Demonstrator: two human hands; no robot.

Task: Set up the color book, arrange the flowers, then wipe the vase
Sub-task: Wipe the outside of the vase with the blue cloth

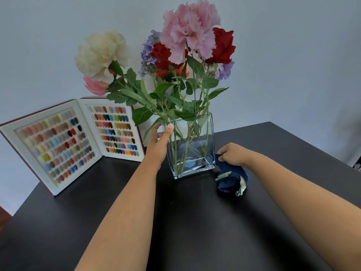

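In the head view, a clear glass vase point(192, 145) stands upright on a black table point(195, 222), and everything else sits around it. Flowers point(175, 55) fill the vase: a large pink bloom on top, red ones beside it, purple sprigs behind, and a cream bloom with a small pink bud leaning out to the left of the vase. Their green stems reach down to the vase's floor.

The left hand point(159, 143) grips the vase's left wall near the rim, thumb pressed along the front corner and the fingers wrapped round the far side.

Just right of the vase's base, the right hand point(233, 154) is clenched on a dark blue cloth point(233, 179), which is bunched on the table and touches the vase's lower right corner.

Behind and left of the vase, the color book point(78, 139) stands open on its edge, its two white pages showing rows of colored swatches; its right page is partly behind the leaves.
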